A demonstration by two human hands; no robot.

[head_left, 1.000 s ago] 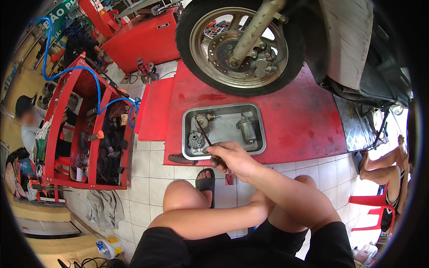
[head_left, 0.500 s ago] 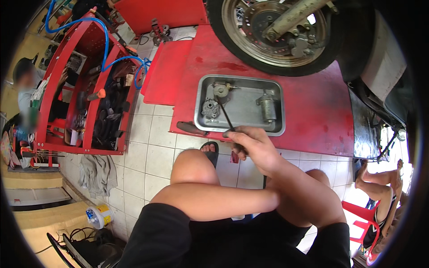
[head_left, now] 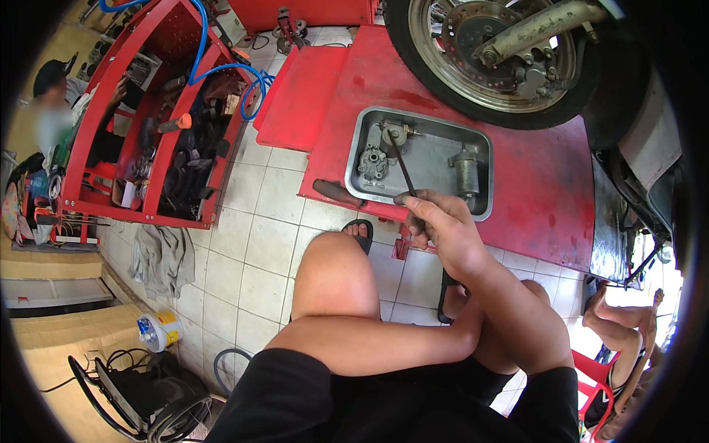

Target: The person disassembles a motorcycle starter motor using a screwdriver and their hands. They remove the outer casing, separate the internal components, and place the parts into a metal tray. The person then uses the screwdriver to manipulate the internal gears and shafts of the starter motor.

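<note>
My right hand [head_left: 447, 225] is closed around a screwdriver [head_left: 402, 164], its thin dark shaft slanting up and left over a grey metal tray [head_left: 481, 210]. The shaft's far end overlaps a round metal part with a brass-coloured fitting [head_left: 395, 134]; contact cannot be told. Below that part in the tray lies a flat metal housing [head_left: 373, 162], with small hardware [head_left: 374, 184] near it. A cylindrical motor-like part [head_left: 466, 173] stands at the tray's right. My left forearm [head_left: 391, 343] crosses my lap and passes behind my right arm, which hides the left hand.
A dark-handled tool [head_left: 336, 192] lies on the red bench [head_left: 539, 184] left of the tray. Beyond the tray stands a motorcycle wheel [head_left: 495, 66]. A red tool cart [head_left: 148, 192] with a blue hose [head_left: 199, 52] is at left, a person [head_left: 52, 111] behind it; another person [head_left: 624, 325] sits at right.
The view has shifted, so the bench and tray appear farther right and slightly higher. My right hand keeps its grip on the screwdriver, whose shaft still points at the round part.
</note>
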